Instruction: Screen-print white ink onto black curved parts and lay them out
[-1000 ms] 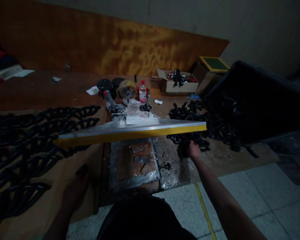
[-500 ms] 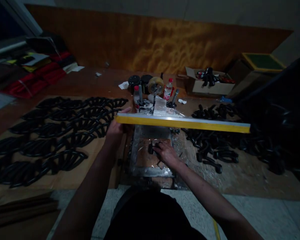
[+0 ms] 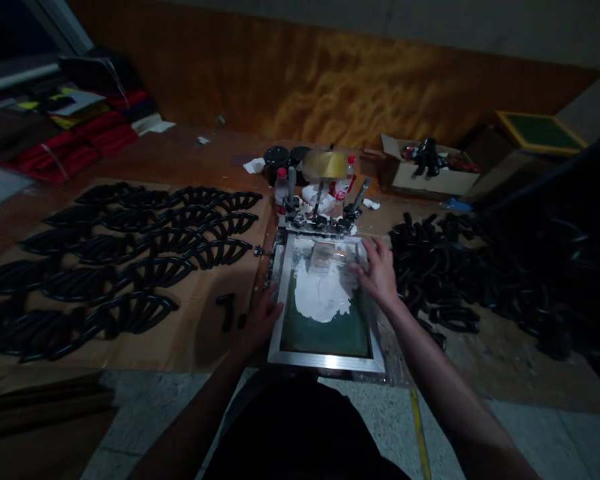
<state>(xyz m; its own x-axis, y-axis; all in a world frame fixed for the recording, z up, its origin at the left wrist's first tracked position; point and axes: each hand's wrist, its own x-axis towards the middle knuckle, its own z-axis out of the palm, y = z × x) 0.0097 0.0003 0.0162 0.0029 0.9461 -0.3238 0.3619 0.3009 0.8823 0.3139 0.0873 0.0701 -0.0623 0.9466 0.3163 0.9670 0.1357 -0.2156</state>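
Observation:
A silver-framed printing screen (image 3: 327, 361) lies flat in front of me, hinged to clamps at its far side. White ink (image 3: 320, 297) is spread over its green mesh. At the far end of the ink rests a blurred flat block, perhaps a squeegee (image 3: 325, 255). My left hand (image 3: 264, 319) is beside the frame's left edge, fingers stretched out. Over the right edge, my right hand (image 3: 380, 273) has its fingers spread, the thumb pointing towards the block. Just left of my left hand, a black bent piece (image 3: 225, 310) lies on the cardboard.
Rows of black curved pieces (image 3: 150, 267) cover the cardboard at left. A loose heap of similar pieces (image 3: 435, 267) is at right. Behind the screen stand bottles (image 3: 281, 190) and a tape roll (image 3: 325, 163). An open carton (image 3: 435, 180) sits at the back right.
The raised screen has swung down flat. My right hand has left the black piece on the platform for the frame's right side. My left hand has come down from the lifted edge.

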